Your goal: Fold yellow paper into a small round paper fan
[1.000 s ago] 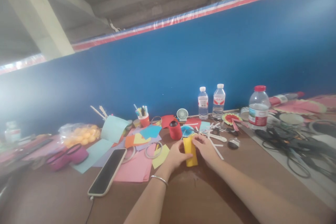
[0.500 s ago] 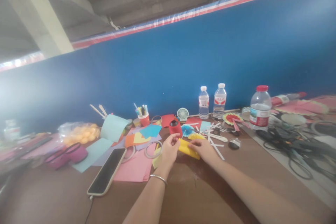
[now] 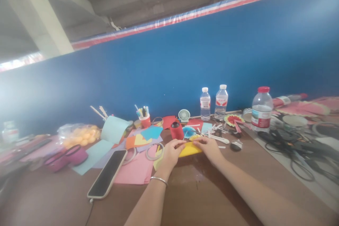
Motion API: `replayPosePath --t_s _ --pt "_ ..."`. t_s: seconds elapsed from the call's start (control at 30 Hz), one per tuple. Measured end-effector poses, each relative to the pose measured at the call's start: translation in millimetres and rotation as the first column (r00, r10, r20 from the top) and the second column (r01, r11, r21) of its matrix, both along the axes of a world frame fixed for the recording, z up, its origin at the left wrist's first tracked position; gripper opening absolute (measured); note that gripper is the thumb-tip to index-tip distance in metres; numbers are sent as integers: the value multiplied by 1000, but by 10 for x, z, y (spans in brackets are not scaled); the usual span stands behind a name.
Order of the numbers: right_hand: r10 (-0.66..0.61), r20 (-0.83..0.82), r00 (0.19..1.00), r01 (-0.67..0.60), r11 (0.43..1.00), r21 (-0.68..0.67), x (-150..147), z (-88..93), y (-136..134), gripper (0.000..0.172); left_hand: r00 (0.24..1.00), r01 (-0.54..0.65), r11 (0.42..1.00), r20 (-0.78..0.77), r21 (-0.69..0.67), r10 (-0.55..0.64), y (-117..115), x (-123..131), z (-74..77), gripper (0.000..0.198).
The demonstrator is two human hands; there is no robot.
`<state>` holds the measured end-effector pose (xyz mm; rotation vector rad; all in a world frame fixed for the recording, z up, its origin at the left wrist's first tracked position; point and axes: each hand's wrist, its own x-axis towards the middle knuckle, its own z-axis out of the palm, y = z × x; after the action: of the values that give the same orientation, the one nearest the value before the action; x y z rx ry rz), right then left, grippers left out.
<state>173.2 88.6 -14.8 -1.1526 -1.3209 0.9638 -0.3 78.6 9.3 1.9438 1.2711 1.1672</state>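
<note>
A strip of yellow paper (image 3: 190, 149) is held between my two hands above the brown table. My left hand (image 3: 172, 152) pinches its left end, and my right hand (image 3: 209, 148) grips the upper right end. Just behind the strip stands a red spool-like roll (image 3: 177, 131) with a dark top. A blue pleated paper fan (image 3: 188, 132) lies beside that roll, and a yellow pleated piece (image 3: 195, 137) shows partly behind my fingers.
To the left lie a phone (image 3: 108, 174), pink paper sheets (image 3: 134, 173) and tape rings (image 3: 155, 152). White paper strips (image 3: 218, 137) and a computer mouse (image 3: 236, 144) are on the right. Water bottles (image 3: 221, 102) stand at the back; black cables (image 3: 288, 144) lie far right.
The yellow paper has turned from slanting down rightward to nearly level. My right hand has risen slightly and shifted right; my left fingers now reach across the paper's top edge.
</note>
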Motion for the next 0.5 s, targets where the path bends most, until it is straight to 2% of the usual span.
replayPosePath --t_s 0.17,0.5 --pt "-14 -105 994 14 1000 -1 5 -46 17 31 999 53 997 -6 57 -53 15 -19 -2 23" --pt "-4 -143 990 3 1000 -9 23 -69 43 35 999 52 996 -11 74 -51 43 -31 -20 22"
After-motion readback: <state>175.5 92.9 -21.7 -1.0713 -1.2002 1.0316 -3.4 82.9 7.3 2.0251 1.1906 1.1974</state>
